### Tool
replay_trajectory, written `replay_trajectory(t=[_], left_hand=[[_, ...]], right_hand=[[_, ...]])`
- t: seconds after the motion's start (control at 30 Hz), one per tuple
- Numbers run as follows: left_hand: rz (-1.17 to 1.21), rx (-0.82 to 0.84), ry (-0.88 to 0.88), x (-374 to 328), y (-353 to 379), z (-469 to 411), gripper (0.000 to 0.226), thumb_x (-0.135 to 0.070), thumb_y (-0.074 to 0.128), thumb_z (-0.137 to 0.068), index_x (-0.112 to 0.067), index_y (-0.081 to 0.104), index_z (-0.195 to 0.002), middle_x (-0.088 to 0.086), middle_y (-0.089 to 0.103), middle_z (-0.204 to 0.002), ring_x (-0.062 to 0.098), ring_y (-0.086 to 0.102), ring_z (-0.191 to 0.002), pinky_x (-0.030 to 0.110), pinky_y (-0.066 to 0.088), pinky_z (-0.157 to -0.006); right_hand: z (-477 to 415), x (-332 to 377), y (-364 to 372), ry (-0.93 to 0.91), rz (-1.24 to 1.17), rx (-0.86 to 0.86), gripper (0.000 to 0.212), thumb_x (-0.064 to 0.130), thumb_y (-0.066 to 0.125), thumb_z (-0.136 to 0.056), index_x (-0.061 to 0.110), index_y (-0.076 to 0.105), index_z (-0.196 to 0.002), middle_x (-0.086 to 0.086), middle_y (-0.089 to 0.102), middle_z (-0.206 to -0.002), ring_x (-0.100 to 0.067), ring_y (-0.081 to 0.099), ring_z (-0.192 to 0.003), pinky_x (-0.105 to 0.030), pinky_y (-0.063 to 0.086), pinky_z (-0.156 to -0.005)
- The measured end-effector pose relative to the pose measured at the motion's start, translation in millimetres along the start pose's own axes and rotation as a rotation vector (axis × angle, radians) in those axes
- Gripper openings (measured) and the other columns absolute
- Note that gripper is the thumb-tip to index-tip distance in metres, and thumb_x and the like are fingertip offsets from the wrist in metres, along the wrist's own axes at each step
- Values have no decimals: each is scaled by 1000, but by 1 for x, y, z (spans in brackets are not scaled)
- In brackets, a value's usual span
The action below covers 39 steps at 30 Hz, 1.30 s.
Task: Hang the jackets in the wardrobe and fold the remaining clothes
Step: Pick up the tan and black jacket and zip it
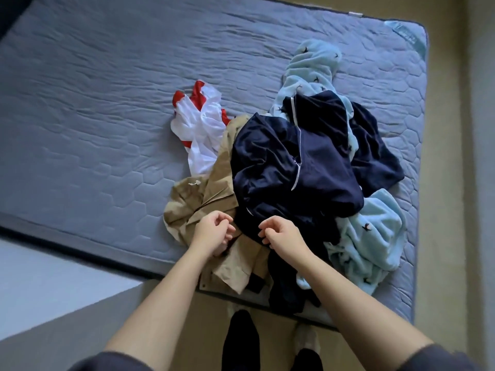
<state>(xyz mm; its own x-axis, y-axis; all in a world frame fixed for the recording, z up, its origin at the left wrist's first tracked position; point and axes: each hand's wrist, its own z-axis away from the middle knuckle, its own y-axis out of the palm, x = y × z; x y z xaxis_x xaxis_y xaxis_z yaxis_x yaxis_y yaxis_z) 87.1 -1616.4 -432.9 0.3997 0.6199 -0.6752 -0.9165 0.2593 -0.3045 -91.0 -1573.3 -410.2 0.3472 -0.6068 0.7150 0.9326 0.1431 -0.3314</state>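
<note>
A: Grey mattress (93,116) spreads open leftward; what's unclear?
B: Heap overhanging its near edge: white-red top (201,124), tan jacket (211,188), navy jacket (281,162) half-burying blue fleece (375,236). Left hand (214,231) hovers loosely curled, empty; right hand (278,234) meets navy cloth, grip unreadable.

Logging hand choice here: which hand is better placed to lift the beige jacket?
Left. The left hand is over the beige jacket; the right hand is over the navy garment beside it.

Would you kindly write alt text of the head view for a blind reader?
A person's left hand and right hand hover, loosely curled, over clothes piled on a grey mattress: tan jacket, navy garment, light blue fleece and red-and-white top.
</note>
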Motion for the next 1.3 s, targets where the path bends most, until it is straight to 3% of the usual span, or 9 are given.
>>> replay_trajectory(t=[0.2,0.33,0.53,0.63,0.73,0.9,1.1,1.17,1.3], left_hand=[[-184,37,4,19,-37,-101,26,-3,41,-89,-19,59,-79,2,69,-74,12,59,-54,25,48,-52],[-347,-29,42,27,-40,-159,14,-13,54,-86,-21,64,-91,-2,69,-93,18,62,-86,30,50,-79],[-379,1,92,21,-12,-222,84,-26,69,-85,-15,18,-151,8,33,-152,25,34,-138,34,30,-111],[-383,-62,38,21,-6,-234,64,-25,65,-88,-14,32,-142,10,47,-140,28,44,-129,30,36,-97],[-335,-121,121,15,-13,-234,9,-21,57,-93,-13,53,-94,4,59,-93,25,54,-91,25,28,-67],[68,-73,249,-20,-16,-184,20,-21,45,-100,-13,51,-83,2,54,-73,13,47,-67,26,39,-63],[333,104,448,-108,-7,-90,19,-14,41,-102,-13,53,-87,11,56,-83,21,51,-78,34,43,-76],[432,74,494,-145,-17,-56,21,-15,41,-102,-16,55,-86,5,59,-79,15,54,-72,30,45,-72],[484,63,608,-218,-36,23,23,-16,40,-102,-18,54,-84,2,58,-77,11,53,-69,26,45,-70]], right_hand=[[-87,-14,42,25,206,21,26,7,47,-83,23,66,-92,3,70,-98,-15,63,-91,-29,49,-85],[-135,-27,59,-71,506,80,33,12,48,-86,23,61,-115,2,52,-133,-20,47,-124,-36,41,-100],[-184,-41,69,-92,745,115,51,16,47,-89,27,44,-138,5,15,-160,-21,21,-143,-42,36,-105],[-189,-49,72,-64,742,142,53,16,48,-87,28,42,-139,9,9,-161,-24,29,-138,-42,39,-102],[-188,-54,73,-63,665,138,55,17,48,-86,27,42,-140,8,14,-160,-25,37,-135,-41,40,-103],[-169,-42,66,-106,307,100,65,27,65,-80,23,40,-140,3,48,-140,-13,47,-123,-28,39,-102],[-115,9,49,-261,-33,-28,60,48,66,-69,23,56,-122,2,58,-123,-8,53,-115,-30,43,-98],[-96,28,27,-302,-59,-65,68,36,75,-69,19,50,-130,0,56,-128,-11,51,-120,-33,44,-102],[-45,75,-24,-456,-65,-151,51,18,79,-68,39,54,-107,22,60,-104,18,52,-101,-2,39,-83]])
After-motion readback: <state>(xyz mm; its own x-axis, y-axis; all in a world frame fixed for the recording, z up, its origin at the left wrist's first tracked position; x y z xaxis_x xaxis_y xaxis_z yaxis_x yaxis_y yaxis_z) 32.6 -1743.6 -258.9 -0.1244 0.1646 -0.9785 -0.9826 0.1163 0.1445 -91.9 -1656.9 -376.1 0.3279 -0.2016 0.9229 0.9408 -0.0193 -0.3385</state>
